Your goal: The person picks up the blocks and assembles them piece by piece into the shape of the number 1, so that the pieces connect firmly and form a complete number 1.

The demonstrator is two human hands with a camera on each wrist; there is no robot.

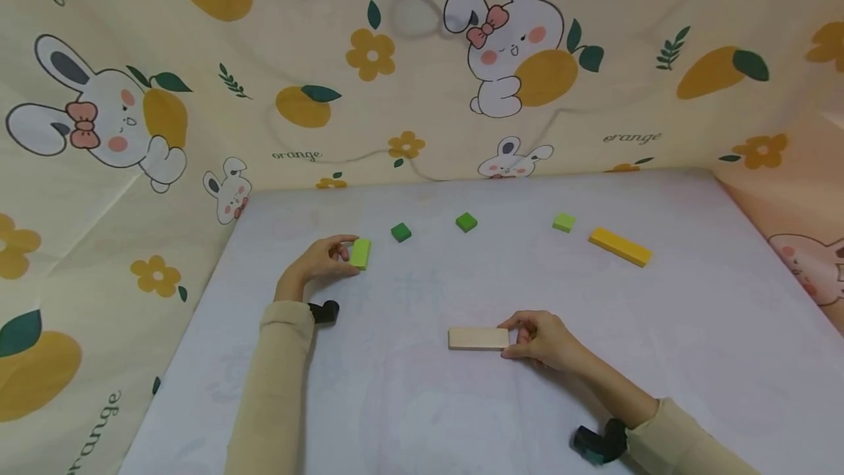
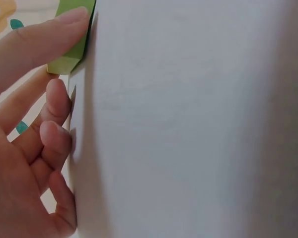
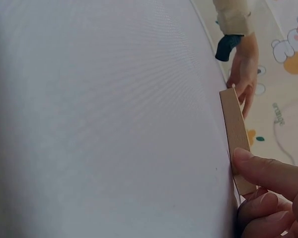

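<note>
Between thumb and fingers my left hand (image 1: 324, 256) pinches a light green rectangular block (image 1: 360, 253) at the left of the table. In the left wrist view the thumb lies along that green block (image 2: 72, 49), and the other fingers are curled below it. My right hand (image 1: 543, 339) grips the right end of a plain wooden block (image 1: 478, 339), which lies lengthwise across the near middle of the table. The right wrist view shows the thumb pressed on the face of this wooden block (image 3: 236, 139). Part of each block is hidden behind the fingers.
Two dark green cubes, one left (image 1: 401, 232) and one right (image 1: 466, 222), sit toward the back. Farther right lie a small light green block (image 1: 563, 222) and a long yellow block (image 1: 620, 246). A printed cloth (image 1: 422, 94) hangs behind the white table (image 1: 395, 409).
</note>
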